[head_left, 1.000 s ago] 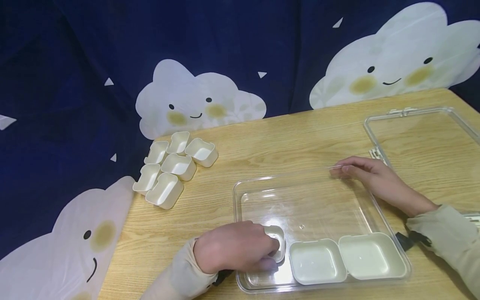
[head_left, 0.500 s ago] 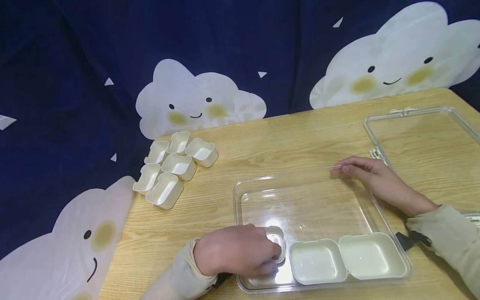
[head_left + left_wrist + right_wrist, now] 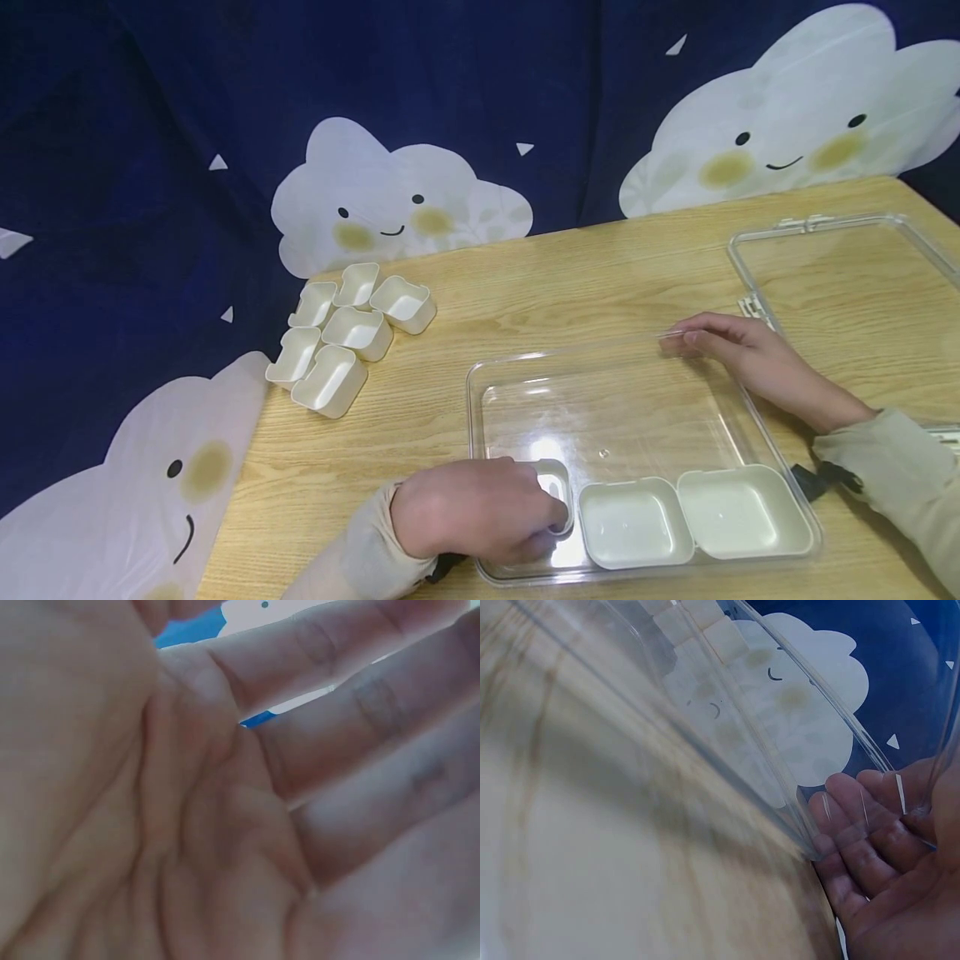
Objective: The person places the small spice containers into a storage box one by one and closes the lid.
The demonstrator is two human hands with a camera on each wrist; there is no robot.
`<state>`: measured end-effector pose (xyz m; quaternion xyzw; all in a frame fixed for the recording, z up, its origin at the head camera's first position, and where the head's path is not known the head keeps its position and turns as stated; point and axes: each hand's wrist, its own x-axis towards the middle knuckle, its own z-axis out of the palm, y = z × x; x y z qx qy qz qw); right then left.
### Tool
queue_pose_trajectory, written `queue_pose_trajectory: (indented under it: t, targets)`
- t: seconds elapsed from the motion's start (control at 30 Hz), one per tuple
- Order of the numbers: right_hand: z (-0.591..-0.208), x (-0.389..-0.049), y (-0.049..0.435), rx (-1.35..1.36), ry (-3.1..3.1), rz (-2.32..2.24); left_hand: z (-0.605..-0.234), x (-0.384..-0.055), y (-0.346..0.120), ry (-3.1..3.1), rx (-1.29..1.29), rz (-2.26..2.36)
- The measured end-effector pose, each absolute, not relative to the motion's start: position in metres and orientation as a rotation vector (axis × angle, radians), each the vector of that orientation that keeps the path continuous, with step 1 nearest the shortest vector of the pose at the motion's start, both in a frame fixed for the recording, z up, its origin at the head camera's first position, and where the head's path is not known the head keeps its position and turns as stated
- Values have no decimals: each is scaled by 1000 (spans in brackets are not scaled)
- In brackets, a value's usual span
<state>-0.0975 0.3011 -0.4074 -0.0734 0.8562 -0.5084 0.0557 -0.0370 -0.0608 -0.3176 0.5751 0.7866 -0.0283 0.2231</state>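
A large clear plastic box [image 3: 600, 400] lies open-side up on the wooden table. My left hand [image 3: 476, 510] reaches into its near left corner and holds a small white bin [image 3: 557, 483], partly hidden by the fingers. Two larger white bins, a middle one [image 3: 636, 525] and a right one [image 3: 744, 512], sit side by side along the box's near wall. My right hand [image 3: 731, 354] grips the box's far right corner, thumb at the rim. In the right wrist view its fingers [image 3: 862, 855] lie against the clear wall. The left wrist view shows mostly palm [image 3: 217, 795].
Several white bins with notched walls [image 3: 357, 329] stand grouped at the table's far left. A clear lid frame [image 3: 738, 250] with white latches lies at the right, beyond my right hand. A dark blue cloud-print curtain [image 3: 450, 67] hangs behind the table [image 3: 420, 400].
My left hand has shifted slightly toward the near side, and the small bin has slid with it toward the box's near wall. The right hand and the other bins have stayed put.
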Motion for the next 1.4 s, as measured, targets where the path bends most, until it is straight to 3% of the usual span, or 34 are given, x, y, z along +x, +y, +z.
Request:
queue_pose_trajectory:
  t: [1.4]
  targets:
    - [-408, -98, 301, -202, 2615, -1535, -320, -21, -52, 2124, 1678, -184]
